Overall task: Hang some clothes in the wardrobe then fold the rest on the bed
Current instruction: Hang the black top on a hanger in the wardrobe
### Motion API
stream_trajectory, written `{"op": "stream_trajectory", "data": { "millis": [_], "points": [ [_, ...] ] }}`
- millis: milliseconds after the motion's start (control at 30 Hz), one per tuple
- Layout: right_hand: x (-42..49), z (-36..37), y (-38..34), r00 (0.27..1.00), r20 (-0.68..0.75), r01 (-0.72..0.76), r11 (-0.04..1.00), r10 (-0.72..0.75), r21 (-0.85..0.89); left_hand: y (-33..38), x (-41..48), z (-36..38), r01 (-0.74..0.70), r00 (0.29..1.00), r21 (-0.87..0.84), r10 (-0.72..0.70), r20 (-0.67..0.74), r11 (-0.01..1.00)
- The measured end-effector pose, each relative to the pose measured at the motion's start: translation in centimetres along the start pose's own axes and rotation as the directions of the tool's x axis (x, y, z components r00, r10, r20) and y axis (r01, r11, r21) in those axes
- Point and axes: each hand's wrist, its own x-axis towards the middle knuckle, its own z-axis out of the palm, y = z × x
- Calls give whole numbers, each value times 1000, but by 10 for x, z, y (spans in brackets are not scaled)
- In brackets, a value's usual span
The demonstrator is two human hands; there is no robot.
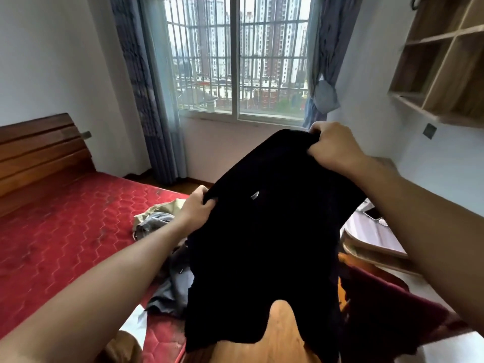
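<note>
"While the black garment [262,231] hangs just beside the bed [65,231], what holds it?"

"Both hands. Left hand [195,205]: fingers curled into one top corner. Right hand [332,148]: bunching the other corner, higher."

"Its long axis?"

"From where I stand, the top edge slants from 8 to 2 o'clock and the body drops toward 6. The bed lies at 9 o'clock, nearer the left hand, so laying it flat probably swings that way."
</note>
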Motion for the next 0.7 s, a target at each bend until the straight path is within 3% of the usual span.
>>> {"op": "stream_trajectory", "data": {
  "millis": [100, 200, 267, 333, 467, 600, 700],
  "points": [
    [7, 11, 16, 995, 94, -11, 998, 16, -57, 11, 3, -21, -23, 995, 26, 26, -100, 999],
    [4, 38, 25, 978, 38, 209, 958, -206, -196, 30, 5, -41, -84, 967, 168, 121, -224, 982],
    [6, 54, 29, 900, 24, 406, 819, -434, -405, 47, 4, -55, -119, 942, 218, 179, -282, 969],
    [16, 65, 32, 832, 71, 491, 670, -550, -557, 65, 0, -69, -152, 929, 232, 219, -298, 961],
    [43, 85, 25, 747, 63, 513, 514, -662, -687, 97, -18, -92, -118, 974, 268, 164, -155, 956],
    [53, 98, -7, 754, 148, 531, 461, -640, -711, 111, -48, -105, -15, 1000, 310, 16, 1, 951],
    [50, 114, -36, 775, 236, 548, 439, -586, -712, 109, -77, -114, 77, 972, 454, -167, 162, 888]
  ]
}}
